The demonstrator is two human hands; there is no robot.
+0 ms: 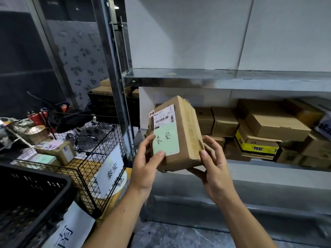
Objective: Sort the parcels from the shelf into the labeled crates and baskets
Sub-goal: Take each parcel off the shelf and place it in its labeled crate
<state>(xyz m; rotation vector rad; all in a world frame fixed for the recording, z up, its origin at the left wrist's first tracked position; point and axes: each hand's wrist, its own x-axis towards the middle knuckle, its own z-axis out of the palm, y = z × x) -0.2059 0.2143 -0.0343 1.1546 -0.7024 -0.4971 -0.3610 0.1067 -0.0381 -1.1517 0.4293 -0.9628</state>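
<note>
A brown cardboard parcel (pixel 186 133) with a white shipping label and a green sticker bearing handwritten characters is held up in front of the metal shelf (pixel 223 81). My left hand (pixel 145 163) grips its lower left edge, thumb on the green sticker. My right hand (pixel 213 167) holds its lower right corner from beneath, thumb against the side. Several more cardboard parcels (pixel 268 122) are stacked on the shelf's lower level to the right. A wire basket (pixel 100 161) with a matching handwritten white sign stands at left, with parcels inside.
A black plastic crate (pixel 26 194) with a white paper sign sits at the lower left. Another black crate (pixel 105 106) holding boxes stands behind the shelf post. A rolling chair base and red extinguishers are at the far left. Grey floor lies below the shelf.
</note>
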